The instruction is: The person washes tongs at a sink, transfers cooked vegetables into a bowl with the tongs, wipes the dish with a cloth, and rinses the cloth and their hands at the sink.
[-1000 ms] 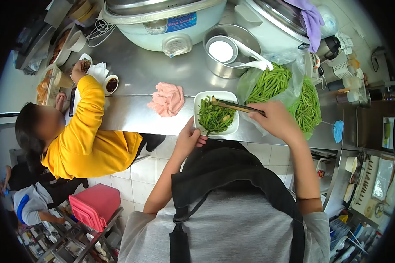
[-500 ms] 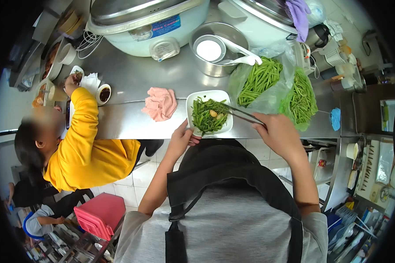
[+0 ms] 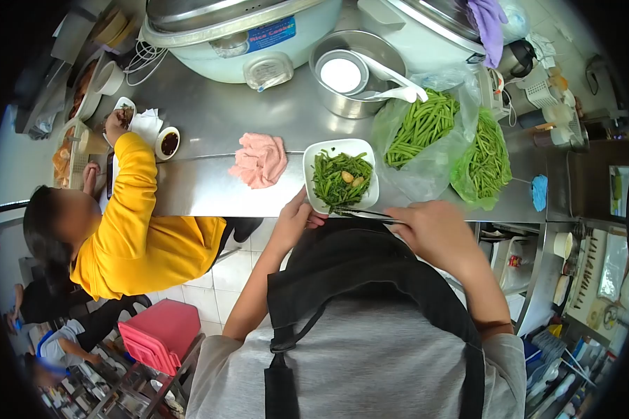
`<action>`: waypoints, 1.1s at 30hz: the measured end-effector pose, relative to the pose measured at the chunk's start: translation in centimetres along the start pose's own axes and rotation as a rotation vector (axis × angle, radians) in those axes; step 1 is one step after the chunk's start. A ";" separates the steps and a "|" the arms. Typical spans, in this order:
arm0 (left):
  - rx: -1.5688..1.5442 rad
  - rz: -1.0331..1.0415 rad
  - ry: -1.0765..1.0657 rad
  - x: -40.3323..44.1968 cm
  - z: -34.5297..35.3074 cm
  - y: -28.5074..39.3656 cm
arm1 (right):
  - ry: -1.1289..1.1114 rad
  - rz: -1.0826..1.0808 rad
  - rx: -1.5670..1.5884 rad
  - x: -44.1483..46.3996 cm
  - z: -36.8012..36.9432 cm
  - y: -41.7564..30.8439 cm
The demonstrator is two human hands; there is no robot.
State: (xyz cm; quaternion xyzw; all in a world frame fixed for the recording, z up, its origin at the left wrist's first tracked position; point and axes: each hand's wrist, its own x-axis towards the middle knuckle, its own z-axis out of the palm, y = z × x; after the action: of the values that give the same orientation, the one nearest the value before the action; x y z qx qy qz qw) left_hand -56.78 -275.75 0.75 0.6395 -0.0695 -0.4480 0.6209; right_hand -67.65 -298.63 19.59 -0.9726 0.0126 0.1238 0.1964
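Evidently, the work in hand is tidying cooked greens (image 3: 337, 183) within a square white bowl (image 3: 362, 146), which sits at the near edge of the metal counter (image 3: 199, 192), right of a crumpled pink cloth (image 3: 260, 160). The left hand (image 3: 292, 225) has the bowl's near left corner between its thumb and bent fingers, seemingly to steady it. The right hand (image 3: 437, 234), out to the right of the bowl, pinches a pair of dark sticks, probably chopsticks (image 3: 372, 215), with the fingers closed around them. Their tips reach left to the near rim, where a few strands of greens lie up against the edge; whether the tips grip those strands is too small to tell. Two pale yellowish pieces (image 3: 348, 177) rest on top of the greens.

My judgement is that this is a neatening step at the rim. A move from here calls for a light touch: lifting the strands inward with the tips low, while the left hand keeps the bowl from sliding off the near edge.

To the right of the bowl stands a clear bag of raw green beans (image 3: 421, 129), with a second bag of beans (image 3: 486, 160) just beside it. On the far left, a co-worker's hand (image 3: 116, 127), in a yellow sleeve (image 3: 134, 174), is at a small dish.
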 end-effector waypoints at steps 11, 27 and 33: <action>-0.007 -0.013 0.040 0.0 -0.3 -0.3 | -0.047 -0.028 0.023 1.7 3.2 0.8; 0.005 0.039 0.143 -0.5 -0.7 0.3 | 0.094 0.014 0.074 0.1 0.7 1.4; -0.036 0.038 0.128 -0.2 -1.2 -0.1 | 0.394 -0.029 0.084 -2.1 6.1 5.2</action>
State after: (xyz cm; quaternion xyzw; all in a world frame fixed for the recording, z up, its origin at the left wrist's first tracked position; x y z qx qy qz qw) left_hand -56.15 -274.72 0.53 0.6541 -0.0334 -0.3955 0.6439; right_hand -71.48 -301.16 12.66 -0.9690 0.0421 -0.0725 0.2322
